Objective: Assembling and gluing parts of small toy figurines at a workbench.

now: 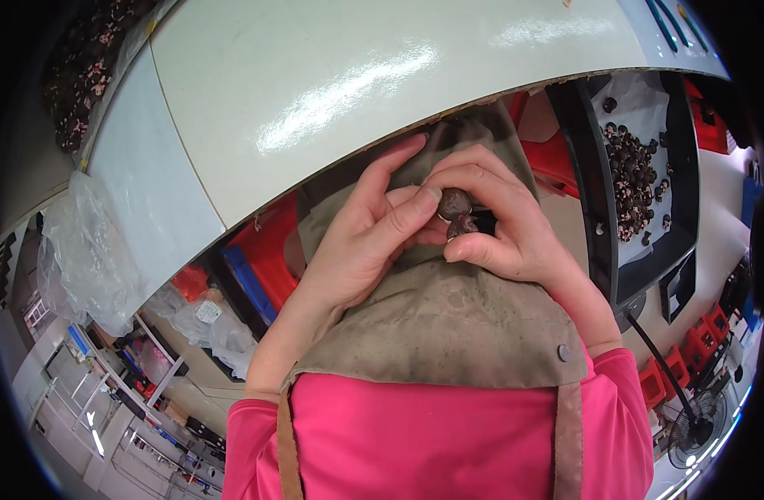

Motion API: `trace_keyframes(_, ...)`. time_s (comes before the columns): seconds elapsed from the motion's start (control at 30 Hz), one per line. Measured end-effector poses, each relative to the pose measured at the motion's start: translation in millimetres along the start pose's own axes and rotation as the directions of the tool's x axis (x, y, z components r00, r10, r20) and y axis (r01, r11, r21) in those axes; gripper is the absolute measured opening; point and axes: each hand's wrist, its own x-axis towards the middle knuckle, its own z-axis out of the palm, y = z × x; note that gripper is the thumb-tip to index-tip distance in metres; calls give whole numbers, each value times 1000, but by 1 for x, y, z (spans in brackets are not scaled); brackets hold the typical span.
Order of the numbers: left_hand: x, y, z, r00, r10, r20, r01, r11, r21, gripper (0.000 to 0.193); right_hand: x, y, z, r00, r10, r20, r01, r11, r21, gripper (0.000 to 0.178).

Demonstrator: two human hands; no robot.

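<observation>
A small glossy dark brown piece [455, 205], with a rounded knob-like top and a smaller lobe below, is held between my hands above my lap. My left hand [367, 227] presses its thumb tip to the rounded part, while its index finger points up and away. Curled around the other side, my right hand [515, 218] has its index finger at the top and its thumb by the lower lobe. The fingers beneath the piece are partly hidden. Under my hands lies an olive-brown apron [449, 321].
A pale tabletop [382, 75] curves just ahead of my hands. On my right, a black tray [684, 192] holds many dark brown and pinkish pieces [632, 179]. A similar heap [86, 71] lies far left, above clear plastic bags [86, 250]. A fan [697, 425] stands at lower right.
</observation>
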Motion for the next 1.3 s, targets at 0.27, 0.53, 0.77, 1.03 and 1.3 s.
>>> trace_keyframes(0.27, 0, -2, -3, 1000, -15, 15, 15, 999, 32, 64, 0, 1, 3, 999, -30, -28, 29, 999, -31, 67)
trace_keyframes(0.53, 6, -8, -4, 997, 19, 76, -21, 1000, 17, 61, 4, 1, 4, 989, -128, -73, 113, 978, -176, 53)
trace_keyframes(0.77, 10, -7, -3, 994, -2, 112, 13, 995, -98, 56, 6, -2, 5, 990, -64, -125, 41, 983, -180, 46)
trace_keyframes(1.03, 12, -7, -9, 982, -7, 188, 34, 989, -143, 49, 5, 1, 4, 990, -82, -115, 60, 982, -181, 55)
trace_keyframes(1.3, 12, -12, -8, 987, -11, 160, 40, 982, -182, 52, 3, -1, 3, 989, -74, -125, 38, 962, -271, 53)
